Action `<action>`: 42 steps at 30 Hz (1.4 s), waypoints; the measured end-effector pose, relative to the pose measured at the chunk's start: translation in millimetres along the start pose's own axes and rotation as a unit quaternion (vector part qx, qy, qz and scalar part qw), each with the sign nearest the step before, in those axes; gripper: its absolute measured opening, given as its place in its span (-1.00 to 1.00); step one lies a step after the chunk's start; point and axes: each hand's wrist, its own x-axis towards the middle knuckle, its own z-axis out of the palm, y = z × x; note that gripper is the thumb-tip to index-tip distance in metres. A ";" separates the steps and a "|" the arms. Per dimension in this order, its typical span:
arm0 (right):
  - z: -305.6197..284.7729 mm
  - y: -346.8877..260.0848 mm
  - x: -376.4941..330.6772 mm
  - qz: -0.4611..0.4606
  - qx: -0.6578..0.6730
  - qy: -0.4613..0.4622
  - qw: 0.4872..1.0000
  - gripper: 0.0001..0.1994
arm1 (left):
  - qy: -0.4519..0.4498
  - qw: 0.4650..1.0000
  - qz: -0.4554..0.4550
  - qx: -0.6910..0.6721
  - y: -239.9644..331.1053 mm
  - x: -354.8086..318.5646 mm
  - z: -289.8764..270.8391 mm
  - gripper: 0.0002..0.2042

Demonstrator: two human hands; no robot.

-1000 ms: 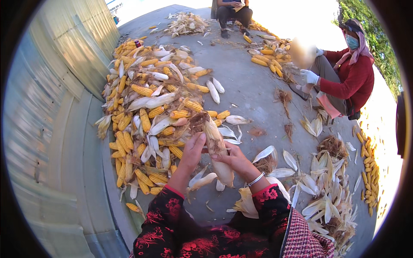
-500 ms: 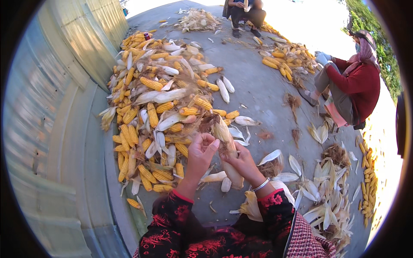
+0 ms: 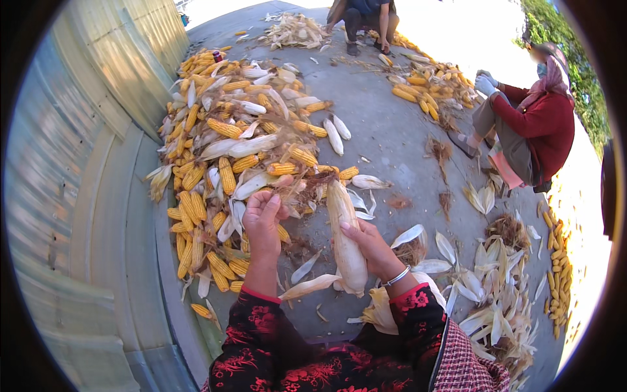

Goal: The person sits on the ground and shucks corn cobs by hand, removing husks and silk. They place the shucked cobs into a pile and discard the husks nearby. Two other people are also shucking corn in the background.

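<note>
My right hand (image 3: 372, 249) is closed round the middle of a pale ear of corn (image 3: 347, 245) still in its husk, tilted with its tip pointing away from me. Left of it, my left hand (image 3: 264, 219) has its fingers curled together. Brown corn silk and a thin piece of husk (image 3: 302, 196) show beside those fingertips, but whether the fingers grip them is unclear. A large heap of corn (image 3: 225, 127), some ears bare and yellow and some in pale husks, lies just beyond my left hand.
Corrugated metal sheeting (image 3: 78, 163) runs along the left. Loose husks (image 3: 490, 294) are piled at the right, beside a row of yellow ears (image 3: 558, 274). A person in a red top (image 3: 539, 134) sits far right by a smaller corn pile (image 3: 431, 88); another person (image 3: 369, 23) crouches at the back.
My left hand has moved left, away from the ear, and brown silk has come off the ear's side. The ear stands more upright in my right hand. The person at the back has lowered their hands.
</note>
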 end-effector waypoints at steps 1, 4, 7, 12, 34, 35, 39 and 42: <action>-2.3 -1.9 -1.0 0.011 0.018 -0.010 1.000 -0.56 | -0.005 1.000 -0.015 0.007 -0.5 0.5 -0.6 -0.93; -1.9 -7.4 -0.9 0.042 0.042 -0.047 0.997 -0.54 | -0.040 0.995 -0.075 0.045 -7.7 0.9 -11.7 -0.86; -1.2 -5.1 -3.9 0.052 -0.001 -0.070 0.996 -0.52 | -0.113 0.980 -0.156 0.049 -16.2 -9.3 6.7 -0.74; 6.0 -8.3 -13.8 0.034 -0.132 -0.111 0.984 -0.53 | -0.142 0.981 -0.108 0.081 4.8 -9.1 14.3 -0.61; 12.4 -2.4 -14.3 -0.112 -0.397 -0.037 0.910 -0.47 | 0.002 0.975 -0.188 -0.115 -10.4 5.0 -6.2 -0.89; 15.1 -4.7 -14.6 -0.107 -0.401 -0.041 0.909 -0.45 | -0.004 0.974 -0.191 -0.120 -11.2 5.0 -12.2 -0.88; 14.9 -0.7 -10.3 -0.131 -0.396 -0.068 0.906 -0.45 | -0.003 0.966 -0.206 -0.154 -9.6 9.2 -28.5 -0.87; 11.8 -6.2 -18.0 -0.124 -0.392 -0.093 0.907 -0.44 | -0.015 0.960 -0.189 -0.206 -8.1 23.5 -43.3 -0.85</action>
